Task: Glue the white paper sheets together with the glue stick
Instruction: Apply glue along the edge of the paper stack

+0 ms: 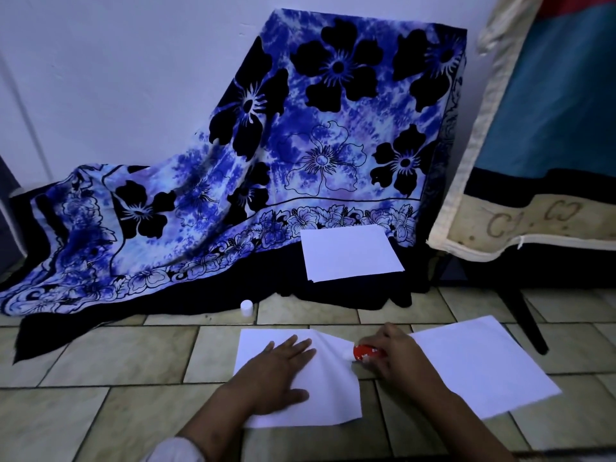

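Pressing flat on a white paper sheet (330,395), the left hand (276,371) lies palm down w/ fingers (300,344) straight & spread, holding nothing. This sheet lies on the tiled floor (100,361), nearest the camera, w/ its right side creased & slightly lifted.

The right hand (396,358) is just beside it, fingers curled round a red glue stick (366,352). The stick is tipped toward the left, & its white tip touches the sheet near the top-right corner.

A second sheet (476,361) lies flat on the floor to the right, partly under the right forearm & apart from the first.

Farther out, a small white cap (246,307) stands on a tile, just beside the dark hem of a blue floral cloth (266,161). More white paper (350,253) rests on that dark hem; looks like more than one sheet, can't tell how many.

The cloth drapes over something against the white wall (100,61). At far right hangs a cream-edged cushion (533,128) w/ a blue panel, w/ a dark furniture leg (523,315) below it.
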